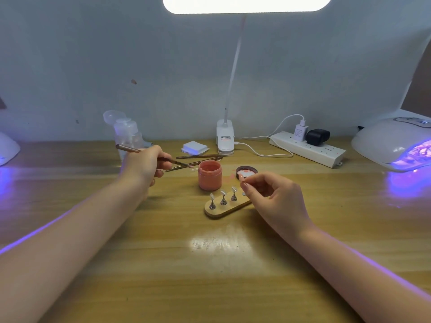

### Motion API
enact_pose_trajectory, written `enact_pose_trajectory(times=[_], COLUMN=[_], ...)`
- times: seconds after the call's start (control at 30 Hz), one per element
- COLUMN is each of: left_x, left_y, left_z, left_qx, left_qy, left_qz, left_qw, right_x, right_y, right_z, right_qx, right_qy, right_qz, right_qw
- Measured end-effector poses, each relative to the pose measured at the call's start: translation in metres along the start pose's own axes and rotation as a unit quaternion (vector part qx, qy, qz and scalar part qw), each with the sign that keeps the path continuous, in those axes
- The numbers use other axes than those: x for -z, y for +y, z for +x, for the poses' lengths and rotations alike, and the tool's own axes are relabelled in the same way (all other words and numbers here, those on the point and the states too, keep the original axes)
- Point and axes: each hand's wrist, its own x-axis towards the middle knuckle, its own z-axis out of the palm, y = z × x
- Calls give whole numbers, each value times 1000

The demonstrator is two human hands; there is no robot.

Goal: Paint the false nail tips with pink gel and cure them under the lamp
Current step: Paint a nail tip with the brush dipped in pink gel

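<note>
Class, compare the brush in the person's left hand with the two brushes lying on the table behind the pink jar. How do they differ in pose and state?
The held brush is gripped by the left hand and raised, its tip slanting down toward the pink jar; the two spare brushes lie flat on the table, untouched. The held brush points right and down; the spares lie nearly level. All are slim and bronze-coloured.

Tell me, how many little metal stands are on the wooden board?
3: a left stand, a middle stand, a right stand, in a row on the wooden board. The right hand may hide more.
</note>
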Motion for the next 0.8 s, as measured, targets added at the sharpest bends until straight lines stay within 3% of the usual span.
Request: enact_pose_trajectory(times=[0.13,0.37,0.63,0.8], left_x=[-6,-39,-29,-28], left_y=[-6,-18,-43,-43], left_z=[-20,-80,-92,-96], left_qx=[-135,-324,-429,-475], left_qy=[24,-67,-152,-128], left_qz=[-80,-94,35,91], left_qw=[987,939,890,866], right_x=[1,0,-1,-1], right_y=[-1,-1,1,2], right_z=[0,0,0,0], right_qx=[2,1,4,7], right_qy=[-8,0,5,11], right_qz=[-1,-4,8,1], right_qw=[1000,1000,1000,1000])
